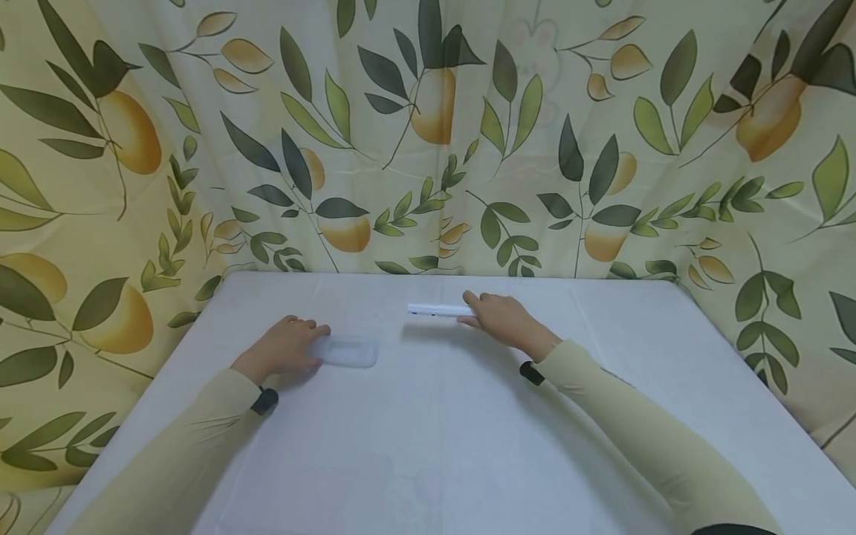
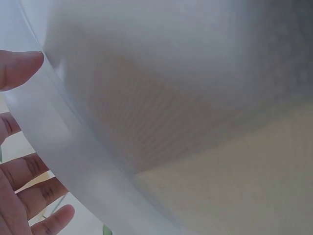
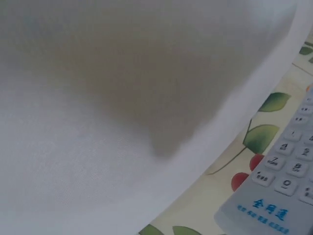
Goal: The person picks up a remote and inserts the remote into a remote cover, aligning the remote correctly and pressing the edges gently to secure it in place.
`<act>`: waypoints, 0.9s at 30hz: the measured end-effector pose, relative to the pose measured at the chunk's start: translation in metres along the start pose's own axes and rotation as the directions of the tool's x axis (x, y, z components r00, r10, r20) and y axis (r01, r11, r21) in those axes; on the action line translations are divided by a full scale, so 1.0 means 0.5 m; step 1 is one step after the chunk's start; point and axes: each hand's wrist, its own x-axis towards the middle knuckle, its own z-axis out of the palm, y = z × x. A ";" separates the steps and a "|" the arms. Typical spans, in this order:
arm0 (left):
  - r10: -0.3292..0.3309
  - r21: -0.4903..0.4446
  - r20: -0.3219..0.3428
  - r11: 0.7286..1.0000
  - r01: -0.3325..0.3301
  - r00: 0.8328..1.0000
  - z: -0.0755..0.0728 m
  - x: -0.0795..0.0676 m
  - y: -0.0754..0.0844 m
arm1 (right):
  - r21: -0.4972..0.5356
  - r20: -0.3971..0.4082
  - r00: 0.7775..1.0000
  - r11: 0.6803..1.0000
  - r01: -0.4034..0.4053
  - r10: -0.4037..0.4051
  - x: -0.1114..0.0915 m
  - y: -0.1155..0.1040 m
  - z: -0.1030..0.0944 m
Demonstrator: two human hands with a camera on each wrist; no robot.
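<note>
At the left of the head view, my left hand (image 1: pixel 286 346) grips one end of a translucent case (image 1: pixel 353 352), a flat rounded rectangle. The left wrist view has the thumb and several fingers of this hand (image 2: pixel 30 170) spread on either side of a pale translucent edge. Farther right, my right hand (image 1: pixel 504 319) holds a white remote control (image 1: pixel 436 309) by its end. It points left, thin side toward the head camera, above its shadow. Rows of buttons and blue printing on the remote (image 3: pixel 288 178) show in the right wrist view, where the hand itself is out of frame.
A white table (image 1: pixel 428 431) spreads beneath both hands. Behind it and along the sides hangs a curtain (image 1: pixel 401 178) printed with leaves and fruit. Each wrist carries a dark band, such as the left band (image 1: pixel 265 401).
</note>
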 end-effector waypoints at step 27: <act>-0.005 -0.001 0.036 1.000 0.005 0.999 -0.004 0.023 0.060 | -0.253 -0.216 0.974 0.967 0.015 -0.072 -0.022 -0.039 0.014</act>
